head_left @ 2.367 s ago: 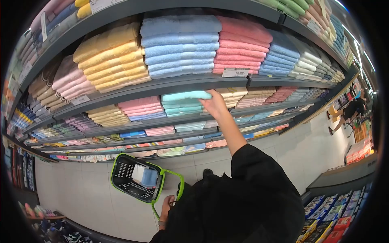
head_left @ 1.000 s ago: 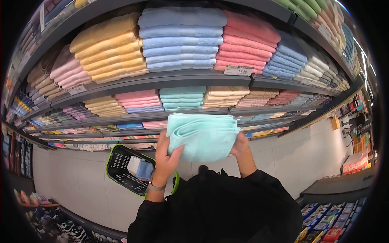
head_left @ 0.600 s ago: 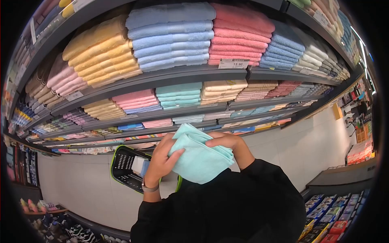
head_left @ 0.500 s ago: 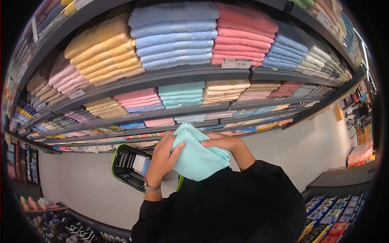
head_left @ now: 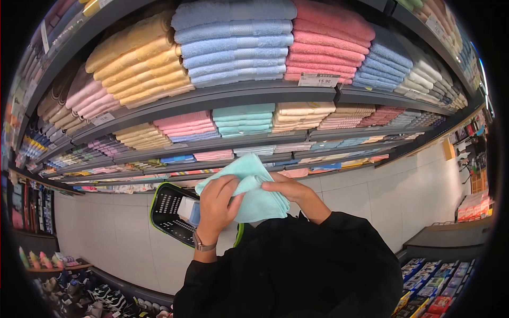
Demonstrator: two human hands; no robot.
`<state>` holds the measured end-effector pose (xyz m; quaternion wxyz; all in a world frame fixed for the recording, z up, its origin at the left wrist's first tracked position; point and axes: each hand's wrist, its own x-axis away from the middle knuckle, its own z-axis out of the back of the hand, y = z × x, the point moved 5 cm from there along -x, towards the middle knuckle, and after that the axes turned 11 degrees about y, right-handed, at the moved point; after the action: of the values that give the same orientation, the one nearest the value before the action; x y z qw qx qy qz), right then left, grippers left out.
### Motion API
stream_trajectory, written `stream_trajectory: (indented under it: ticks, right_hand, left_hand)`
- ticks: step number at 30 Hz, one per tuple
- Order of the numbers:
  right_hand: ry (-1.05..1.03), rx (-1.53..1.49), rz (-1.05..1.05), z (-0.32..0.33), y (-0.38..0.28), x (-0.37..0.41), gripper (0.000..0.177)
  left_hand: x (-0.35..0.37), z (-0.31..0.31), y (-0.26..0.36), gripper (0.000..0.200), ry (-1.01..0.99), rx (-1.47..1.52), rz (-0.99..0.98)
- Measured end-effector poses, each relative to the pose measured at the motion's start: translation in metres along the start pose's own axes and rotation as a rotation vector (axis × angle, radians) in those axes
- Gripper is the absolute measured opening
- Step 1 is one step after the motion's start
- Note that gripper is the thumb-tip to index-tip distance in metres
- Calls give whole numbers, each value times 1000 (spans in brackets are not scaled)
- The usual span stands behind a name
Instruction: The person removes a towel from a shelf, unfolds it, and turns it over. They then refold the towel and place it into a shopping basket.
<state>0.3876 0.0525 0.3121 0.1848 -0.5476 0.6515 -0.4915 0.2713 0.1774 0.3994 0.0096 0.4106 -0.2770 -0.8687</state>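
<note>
A folded mint-green towel (head_left: pixel 257 204) is held up between my two hands, in front of my black top. My left hand (head_left: pixel 218 204) grips its left side, fingers curled over the cloth, and a fold bulges up near the thumb. On the other side my right hand (head_left: pixel 289 188) pinches the towel, its thumb lying on top of the layers. The towel's lower right edge shows several stacked layers. Behind it on a shelf lies a stack of mint-green towels (head_left: pixel 244 120).
Shelves hold stacks of blue (head_left: pixel 233 47), yellow (head_left: pixel 140 63) and red towels (head_left: pixel 328 42). A black shopping basket (head_left: pixel 168 206) with a green rim, holding a few packs, stands at lower left. Shoes (head_left: pixel 106 297) sit at bottom left; a display of packages (head_left: pixel 437 286) is at right.
My left hand has folded part of the towel over, so a corner now sticks out to the left and a bulge shows in the middle. The view has shifted slightly.
</note>
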Motion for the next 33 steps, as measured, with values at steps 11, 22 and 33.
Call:
stream_trajectory:
  ticks: [11, 22, 33]
  right_hand:
    - [-46, 420, 32, -11, 27, -2, 52]
    - [219, -48, -15, 13, 27, -6, 51]
    - [396, -211, 5, 25, 14, -8, 44]
  left_hand:
    - [23, -32, -21, 28, -412, 335, 482]
    - [14, -3, -52, 40, 118, 54, 432]
    - [87, -37, -74, 42, 101, 460, 975]
